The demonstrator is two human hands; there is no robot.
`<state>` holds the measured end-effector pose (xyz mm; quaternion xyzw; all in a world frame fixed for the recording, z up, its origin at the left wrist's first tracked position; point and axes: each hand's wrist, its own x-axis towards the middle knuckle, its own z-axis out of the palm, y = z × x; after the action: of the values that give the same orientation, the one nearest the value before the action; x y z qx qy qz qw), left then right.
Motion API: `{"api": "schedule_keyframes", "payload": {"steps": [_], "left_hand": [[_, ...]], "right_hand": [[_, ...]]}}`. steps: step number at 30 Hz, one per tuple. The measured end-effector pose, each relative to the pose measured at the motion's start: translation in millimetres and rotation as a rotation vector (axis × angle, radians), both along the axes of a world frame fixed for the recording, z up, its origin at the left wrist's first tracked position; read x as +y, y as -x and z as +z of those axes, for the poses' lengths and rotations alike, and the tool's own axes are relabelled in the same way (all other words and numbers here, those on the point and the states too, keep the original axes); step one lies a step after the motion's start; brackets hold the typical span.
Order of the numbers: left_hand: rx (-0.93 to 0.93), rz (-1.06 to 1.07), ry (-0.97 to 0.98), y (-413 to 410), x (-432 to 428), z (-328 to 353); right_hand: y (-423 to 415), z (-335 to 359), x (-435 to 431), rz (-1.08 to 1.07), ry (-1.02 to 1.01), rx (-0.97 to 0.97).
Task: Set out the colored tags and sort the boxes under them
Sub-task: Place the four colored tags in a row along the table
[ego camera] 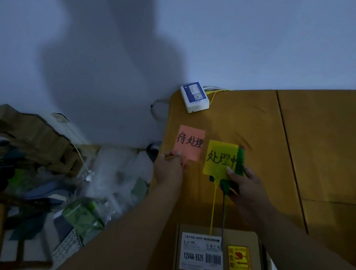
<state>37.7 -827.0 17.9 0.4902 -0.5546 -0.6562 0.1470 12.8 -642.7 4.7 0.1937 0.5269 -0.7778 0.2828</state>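
Orange-brown wooden desk (306,151) against a pale wall, dim light. Pink rectangular tag (189,143), handwritten 待处理, lies flat near the desk's left edge. The left hand (169,167) fingers pinch its lower corner, likely squaring it. Just beside, the right hand (247,187) fingers clamp a yellow plastic tie tag (220,158), 处理中, stacked over a green tag (240,161), probably next to lay. Brown cardboard box (213,257), label 12V4A-5525, waits at the near edge, unsorted. White plastic box (194,97) at far corner.

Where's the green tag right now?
Head view: the green plastic tag peeks out at the right edge of the yellow plastic tag, both held by the right hand.
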Motion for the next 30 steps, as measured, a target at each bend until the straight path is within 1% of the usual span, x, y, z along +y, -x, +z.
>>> {"api": "schedule_keyframes", "payload": {"steps": [3,8,10,12,14,15,16,17,18,20,25,27,29,30], "left_hand": [[-0.159,-0.018,0.182,17,-14,-26],[-0.313,0.023,0.336,41,-19,-57],[-0.414,0.016,0.498,43,-15,-64],[-0.477,-0.115,0.773,36,-13,-68],[-0.433,-0.411,1.039,27,-15,-73],[-0.402,-0.586,1.111,23,-18,-77],[-0.392,-0.744,1.133,19,-19,-79],[-0.405,-0.858,1.138,16,-21,-81],[-0.425,-0.917,1.153,14,-23,-81],[-0.456,-0.932,1.185,14,-25,-80],[-0.481,-0.928,1.186,18,-22,-71],[-0.492,-0.913,1.252,17,-15,-65],[-0.441,-0.877,1.343,20,0,-57],[-0.356,-0.864,1.343,23,12,-52]], "right_hand": [[5,-15,5,0.015,-0.043,0.025],[20,-30,13,0.003,-0.054,0.047],[27,-33,14,-0.03,-0.032,0.047],[32,-35,13,-0.064,-0.002,0.044],[34,-36,10,-0.071,0.01,0.04],[35,-36,8,-0.065,0.01,0.041],[35,-35,7,-0.054,0.008,0.044],[35,-35,6,-0.045,0.005,0.047],[35,-36,5,-0.043,0.003,0.051],[35,-36,5,-0.039,0.001,0.065],[43,-36,19,-0.013,-0.027,0.094],[49,-34,27,-0.015,-0.029,0.093],[55,-31,38,-0.011,-0.017,0.096],[59,-29,44,-0.012,-0.008,0.097]]}}
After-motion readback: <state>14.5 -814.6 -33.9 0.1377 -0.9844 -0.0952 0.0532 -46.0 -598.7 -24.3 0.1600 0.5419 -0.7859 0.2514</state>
